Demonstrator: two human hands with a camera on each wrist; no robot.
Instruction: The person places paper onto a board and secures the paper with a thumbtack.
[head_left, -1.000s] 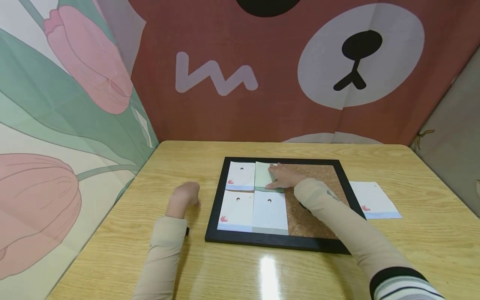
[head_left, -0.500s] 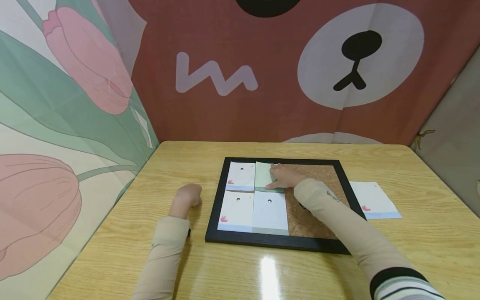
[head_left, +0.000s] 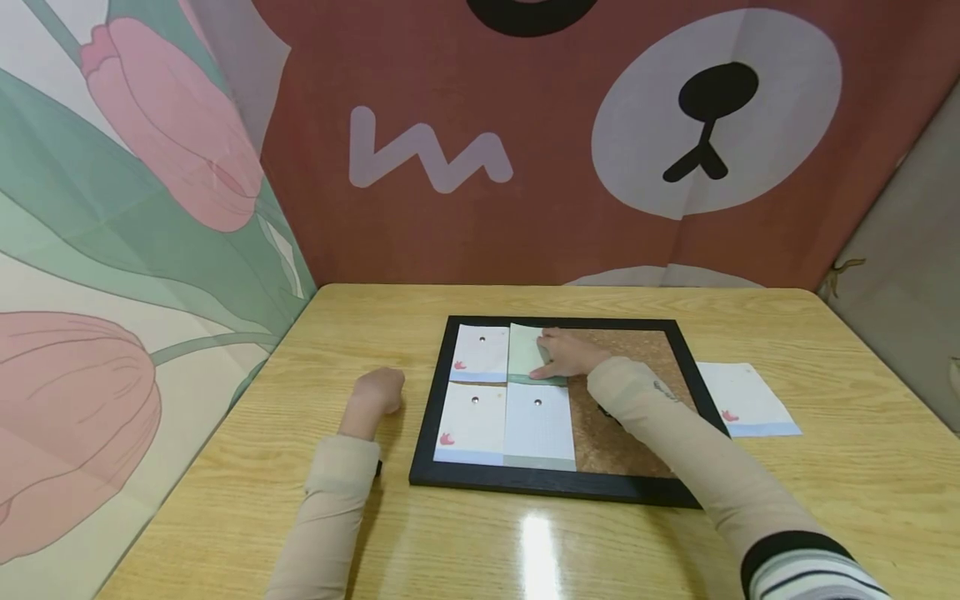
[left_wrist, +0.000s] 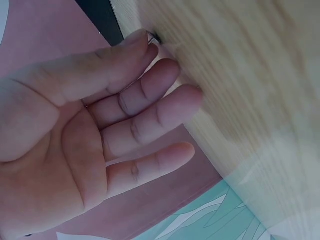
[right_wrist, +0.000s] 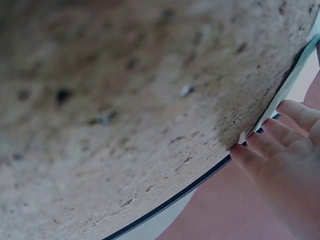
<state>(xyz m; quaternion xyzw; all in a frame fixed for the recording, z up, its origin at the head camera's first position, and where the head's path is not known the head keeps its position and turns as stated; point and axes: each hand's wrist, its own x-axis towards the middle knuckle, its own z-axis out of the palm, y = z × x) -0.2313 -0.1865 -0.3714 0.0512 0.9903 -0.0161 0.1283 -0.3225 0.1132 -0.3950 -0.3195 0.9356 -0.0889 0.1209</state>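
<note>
In the head view, a black-framed cork board (head_left: 633, 340) lies on the table. My right hand (head_left: 573, 353) rests on a pale green sheet of notepaper (head_left: 523, 348) in the board's top row, fingers spread. In the right wrist view its fingertips (right_wrist: 240, 151) touch the paper's edge against the cork. Left of the board, my left hand (head_left: 377, 392) hovers over the table. The left wrist view shows its thumb and index finger pinching a small, shiny thumbtack (left_wrist: 156, 37), mostly hidden; the other fingers are loosely bent.
Several sheets, including a white one (head_left: 475, 425) and a pale lined one (head_left: 538, 429), are fixed to the board with silver tacks. A loose white sheet (head_left: 748, 402) lies right of the board. Small dark things (head_left: 609, 414) show beside the right forearm.
My left hand has shifted slightly right and turned, its fingers now less visible from above. The right hand keeps its place on the green sheet.
</note>
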